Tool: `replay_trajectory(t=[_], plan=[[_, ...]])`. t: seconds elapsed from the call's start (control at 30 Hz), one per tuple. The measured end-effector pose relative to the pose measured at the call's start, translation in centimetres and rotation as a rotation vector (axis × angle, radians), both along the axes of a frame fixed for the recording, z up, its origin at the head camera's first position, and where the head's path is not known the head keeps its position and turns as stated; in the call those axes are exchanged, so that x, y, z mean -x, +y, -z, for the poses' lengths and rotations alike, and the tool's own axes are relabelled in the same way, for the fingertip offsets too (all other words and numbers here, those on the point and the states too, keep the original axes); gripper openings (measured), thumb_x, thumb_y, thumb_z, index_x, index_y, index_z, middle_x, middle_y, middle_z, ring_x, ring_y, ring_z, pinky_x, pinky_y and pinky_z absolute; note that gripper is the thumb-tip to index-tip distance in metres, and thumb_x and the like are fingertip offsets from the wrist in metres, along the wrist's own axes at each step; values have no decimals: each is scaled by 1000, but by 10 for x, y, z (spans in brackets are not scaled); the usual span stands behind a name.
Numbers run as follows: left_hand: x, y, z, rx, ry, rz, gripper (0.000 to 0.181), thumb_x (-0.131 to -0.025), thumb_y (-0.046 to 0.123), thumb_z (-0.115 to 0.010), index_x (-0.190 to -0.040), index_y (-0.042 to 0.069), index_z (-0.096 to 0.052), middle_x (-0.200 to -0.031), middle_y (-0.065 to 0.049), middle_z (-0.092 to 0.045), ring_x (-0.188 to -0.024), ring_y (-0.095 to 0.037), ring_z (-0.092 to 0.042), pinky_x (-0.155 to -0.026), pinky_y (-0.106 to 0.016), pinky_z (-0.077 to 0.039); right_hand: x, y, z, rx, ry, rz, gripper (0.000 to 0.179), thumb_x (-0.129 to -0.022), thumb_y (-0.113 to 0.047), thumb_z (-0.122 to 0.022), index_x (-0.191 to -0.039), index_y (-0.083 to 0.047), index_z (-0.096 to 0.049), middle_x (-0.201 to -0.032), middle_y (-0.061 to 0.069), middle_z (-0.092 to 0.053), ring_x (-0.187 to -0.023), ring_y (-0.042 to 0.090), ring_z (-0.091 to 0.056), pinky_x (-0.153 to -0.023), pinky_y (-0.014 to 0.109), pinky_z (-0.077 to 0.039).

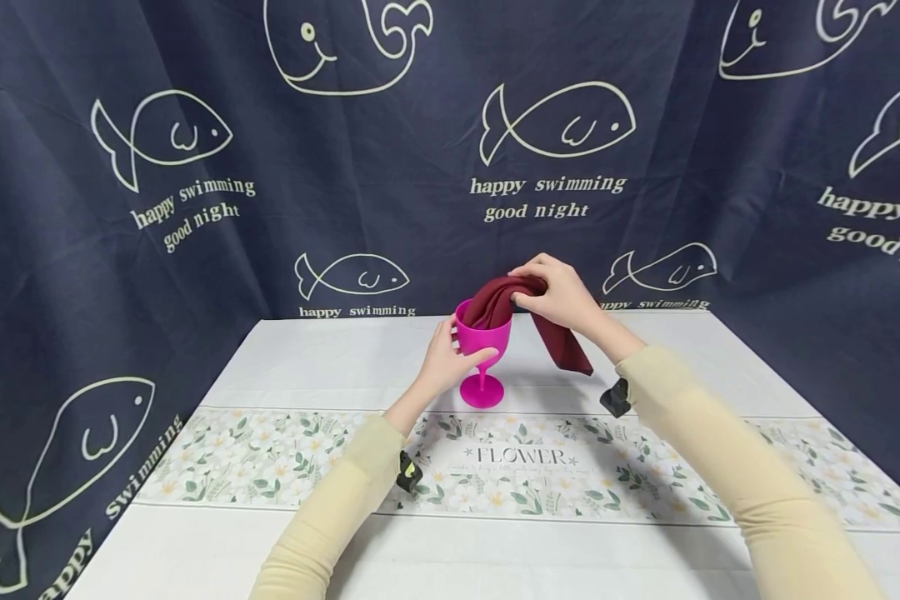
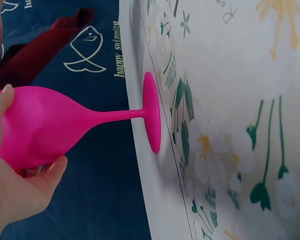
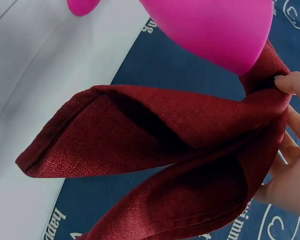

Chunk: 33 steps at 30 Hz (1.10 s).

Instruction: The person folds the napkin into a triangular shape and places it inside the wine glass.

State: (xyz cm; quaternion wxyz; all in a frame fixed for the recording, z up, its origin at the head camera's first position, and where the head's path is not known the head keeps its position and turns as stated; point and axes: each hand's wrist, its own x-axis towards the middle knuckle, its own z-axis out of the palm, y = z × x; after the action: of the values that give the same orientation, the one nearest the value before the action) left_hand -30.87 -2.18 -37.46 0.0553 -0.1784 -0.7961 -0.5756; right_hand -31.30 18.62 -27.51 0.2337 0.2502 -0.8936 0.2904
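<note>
A bright pink goblet (image 1: 484, 340) stands upright near the back of the table, its round foot (image 2: 151, 112) at the tabletop. My left hand (image 1: 448, 360) grips its bowl from the left, thumb across the front and fingers behind. A dark red cloth napkin (image 1: 495, 302) arches out of the goblet's mouth, one part inside the bowl. My right hand (image 1: 558, 293) pinches the napkin just right of and above the rim. From those fingers the napkin's loose end (image 3: 155, 125) hangs down in folds with a pointed corner. The part inside the bowl is mostly hidden.
The white tabletop (image 1: 330, 358) carries a floral band (image 1: 270, 458) with the word FLOWER across its middle. Behind and at both sides hangs a dark blue curtain (image 1: 390, 192) with fish drawings. Each wrist wears a small black device, one of them a strap mount (image 1: 616, 397).
</note>
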Motion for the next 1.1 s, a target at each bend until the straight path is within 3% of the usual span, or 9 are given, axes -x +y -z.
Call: replay_trajectory(t=[0.43,0.8,1.1], plan=[[1,0,2,-12,16,-4,84,-74,32,-79,-142,11,-33,-132,-9,-46,-116,-26,-51,-91,-38,-51,-5,0,13,52,-32,-86,32,-82,-11,-71,-114,-10,-68,-104,7,-61,-95,22,-57,-78,36,-47],[-4,1,-3,20,16,-30,85,-74,31,-79,-142,8,-33,-132,-12,-47,-118,-29,-51,-98,-41,-47,-7,5,17,68,-17,-115,34,-81,-12,-72,-115,-8,-67,-105,10,-62,-95,24,-58,-78,38,-47],[-5,0,-7,38,62,-13,95,-78,31,-76,-148,7,-18,-143,-12,-39,-127,-28,-45,-102,-41,-43,-13,9,12,14,77,-127,37,-79,-13,-75,-115,-5,-67,-108,11,-61,-100,26,-58,-84,40,-47]])
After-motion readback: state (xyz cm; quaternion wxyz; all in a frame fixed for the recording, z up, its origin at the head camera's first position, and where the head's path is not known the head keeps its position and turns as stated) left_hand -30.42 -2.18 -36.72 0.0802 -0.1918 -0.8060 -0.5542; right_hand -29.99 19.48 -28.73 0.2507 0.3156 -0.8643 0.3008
